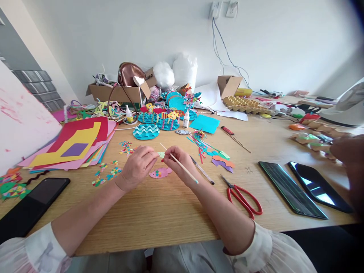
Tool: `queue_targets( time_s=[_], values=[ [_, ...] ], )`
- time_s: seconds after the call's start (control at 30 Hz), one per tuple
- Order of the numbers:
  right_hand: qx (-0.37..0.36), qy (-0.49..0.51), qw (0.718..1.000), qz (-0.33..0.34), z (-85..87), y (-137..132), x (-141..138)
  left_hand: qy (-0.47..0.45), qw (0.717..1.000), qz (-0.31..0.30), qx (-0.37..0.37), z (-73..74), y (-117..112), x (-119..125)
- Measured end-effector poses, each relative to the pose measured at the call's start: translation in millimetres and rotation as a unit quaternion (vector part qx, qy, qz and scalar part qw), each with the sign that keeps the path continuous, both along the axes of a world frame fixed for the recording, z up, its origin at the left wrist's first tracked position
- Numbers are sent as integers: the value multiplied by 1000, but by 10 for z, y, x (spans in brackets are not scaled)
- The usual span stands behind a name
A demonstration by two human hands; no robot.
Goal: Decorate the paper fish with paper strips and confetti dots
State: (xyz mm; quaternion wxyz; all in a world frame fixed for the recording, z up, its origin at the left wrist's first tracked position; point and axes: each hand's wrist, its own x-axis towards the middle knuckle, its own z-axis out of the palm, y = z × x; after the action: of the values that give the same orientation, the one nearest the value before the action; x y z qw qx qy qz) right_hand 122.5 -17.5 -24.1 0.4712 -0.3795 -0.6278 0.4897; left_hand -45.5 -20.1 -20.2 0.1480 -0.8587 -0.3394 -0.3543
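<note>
I see the left hand [139,165] pinching a paper scrap [161,154]; the stick [187,173] gripped by the right hand [176,160] could flick it away.

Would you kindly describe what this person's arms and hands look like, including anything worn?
The left hand and right hand are bare: no gloves, and no rings or watch that I can see. The forearms are uncovered. The left sleeve and right sleeve are white, thin fabric, gathered into cuffs near the elbows.
</note>
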Motion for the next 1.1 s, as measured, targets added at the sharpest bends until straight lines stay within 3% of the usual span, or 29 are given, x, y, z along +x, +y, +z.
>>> queue_targets(
  time_s=[0.17, 0.3, 0.63, 1.1],
  values=[
    [129, -139, 979, -68, -74, 24, 2, -51, 988, 14, -146, 27, 36, 13],
    [200, -209, 954, -79, -115, 25, 10, -32, 977, 18, -210, 27, 61, 36],
    [229, -341, 911, -18, -237, 73, 7, 124, 987, -16, -101, -118, -44, -144],
    [194, -400, 896, 23, -250, 79, -65, 68, 987, -35, -143, -378, -133, -236]
  ],
)
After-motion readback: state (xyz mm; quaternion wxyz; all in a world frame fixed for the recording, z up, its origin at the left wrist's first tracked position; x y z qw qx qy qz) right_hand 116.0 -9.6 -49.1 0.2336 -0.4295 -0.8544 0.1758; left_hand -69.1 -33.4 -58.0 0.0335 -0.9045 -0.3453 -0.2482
